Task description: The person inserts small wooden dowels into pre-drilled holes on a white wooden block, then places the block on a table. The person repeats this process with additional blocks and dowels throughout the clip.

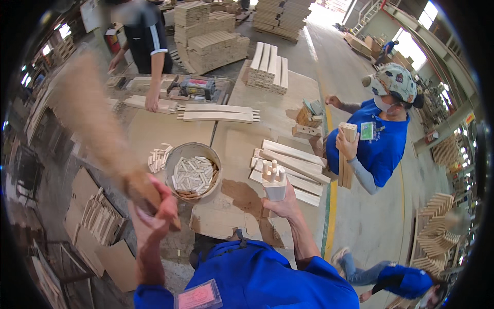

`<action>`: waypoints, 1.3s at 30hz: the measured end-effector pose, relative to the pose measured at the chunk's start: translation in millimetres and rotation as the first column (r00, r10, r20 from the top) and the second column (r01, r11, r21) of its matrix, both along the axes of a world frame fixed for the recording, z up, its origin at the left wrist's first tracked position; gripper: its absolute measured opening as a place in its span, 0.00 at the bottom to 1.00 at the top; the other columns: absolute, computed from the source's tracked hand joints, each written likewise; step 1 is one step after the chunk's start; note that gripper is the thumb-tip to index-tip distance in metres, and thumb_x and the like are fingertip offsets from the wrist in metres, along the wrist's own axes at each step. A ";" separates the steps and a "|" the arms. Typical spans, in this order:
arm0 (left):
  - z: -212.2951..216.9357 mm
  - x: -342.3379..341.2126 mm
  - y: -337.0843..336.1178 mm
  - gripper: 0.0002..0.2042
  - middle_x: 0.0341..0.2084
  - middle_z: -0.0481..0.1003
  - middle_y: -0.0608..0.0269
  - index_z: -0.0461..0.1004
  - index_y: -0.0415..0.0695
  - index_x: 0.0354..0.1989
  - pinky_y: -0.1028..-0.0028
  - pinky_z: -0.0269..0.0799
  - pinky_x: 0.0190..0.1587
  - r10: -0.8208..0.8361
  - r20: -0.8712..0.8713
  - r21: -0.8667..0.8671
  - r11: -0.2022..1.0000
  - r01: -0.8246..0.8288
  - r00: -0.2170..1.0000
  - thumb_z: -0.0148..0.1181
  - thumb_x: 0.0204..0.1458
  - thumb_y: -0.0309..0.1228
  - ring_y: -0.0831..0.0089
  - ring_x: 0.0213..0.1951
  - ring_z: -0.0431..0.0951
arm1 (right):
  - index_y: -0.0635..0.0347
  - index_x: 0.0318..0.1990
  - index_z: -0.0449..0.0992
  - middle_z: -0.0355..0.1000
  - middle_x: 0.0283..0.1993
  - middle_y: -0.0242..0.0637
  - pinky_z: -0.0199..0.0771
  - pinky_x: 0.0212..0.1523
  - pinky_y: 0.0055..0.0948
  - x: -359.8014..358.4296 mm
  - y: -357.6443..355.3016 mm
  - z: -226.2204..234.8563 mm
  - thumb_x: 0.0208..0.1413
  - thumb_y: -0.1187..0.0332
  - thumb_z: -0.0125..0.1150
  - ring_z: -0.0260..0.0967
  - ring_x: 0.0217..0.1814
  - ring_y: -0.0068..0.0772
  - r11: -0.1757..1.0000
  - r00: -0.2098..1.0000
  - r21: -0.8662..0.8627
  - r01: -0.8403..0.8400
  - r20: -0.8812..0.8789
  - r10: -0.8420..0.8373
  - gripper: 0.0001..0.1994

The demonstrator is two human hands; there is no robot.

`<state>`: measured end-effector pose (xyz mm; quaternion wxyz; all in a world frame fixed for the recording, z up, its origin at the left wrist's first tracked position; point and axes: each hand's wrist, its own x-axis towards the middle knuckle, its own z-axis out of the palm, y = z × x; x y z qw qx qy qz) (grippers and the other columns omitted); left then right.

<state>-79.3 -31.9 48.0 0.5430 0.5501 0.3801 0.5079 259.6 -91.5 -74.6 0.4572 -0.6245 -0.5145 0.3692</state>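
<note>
My left hand (160, 210) is closed round the narrow handle of a wooden mallet (100, 121). Raised up and to the left, its broad, club-like head is smeared by motion. In my right hand (285, 205) a pale wooden bar (274, 191) stands upright, with several short round dowels sticking out of its top end; its lower part is hidden by the hand. Between the hands, at the table's near side, sits a round bucket (218, 181) partly filled with loose dowels (194, 175). A small heap of dowels (159, 157) lies beside it on its left.
Curved wooden slats (288, 165) lie right of centre on the table (234, 141). Farther off are doweled rails (218, 112) and stacked bars (267, 67). At the right, a co-worker (381, 131) in blue holds wooden pieces; another person (146, 44) works at the far left.
</note>
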 end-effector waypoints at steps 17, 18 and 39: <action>35.4 4.9 28.1 0.18 0.26 0.75 0.44 0.71 0.35 0.43 0.59 0.75 0.30 -0.108 -0.617 0.187 0.942 0.278 0.780 0.63 0.43 0.27 0.46 0.25 0.77 | 0.62 0.53 0.69 0.74 0.45 0.40 0.75 0.47 0.33 -6.3 5.6 23.1 0.38 0.71 0.74 0.72 0.45 0.32 0.996 0.996 0.049 -0.076 0.053 0.074 0.31; 16.4 0.7 22.9 0.18 0.28 0.76 0.45 0.72 0.38 0.45 0.59 0.75 0.30 -0.090 -0.636 0.201 0.939 0.278 0.766 0.63 0.45 0.30 0.47 0.27 0.79 | 0.62 0.53 0.69 0.74 0.46 0.40 0.75 0.47 0.33 -12.8 7.3 28.8 0.38 0.71 0.74 0.73 0.45 0.32 0.993 0.991 0.050 -0.111 0.083 0.106 0.31; -222.1 81.6 -30.0 0.42 0.70 0.59 0.43 0.61 0.36 0.67 0.51 0.51 0.73 -0.334 -0.405 0.230 0.864 0.448 0.851 0.73 0.48 0.45 0.52 0.75 0.52 | 0.67 0.69 0.60 0.67 0.64 0.52 0.66 0.65 0.41 -51.4 -48.1 18.6 0.55 0.60 0.70 0.67 0.65 0.46 0.993 0.981 -0.114 0.020 -0.189 -0.041 0.38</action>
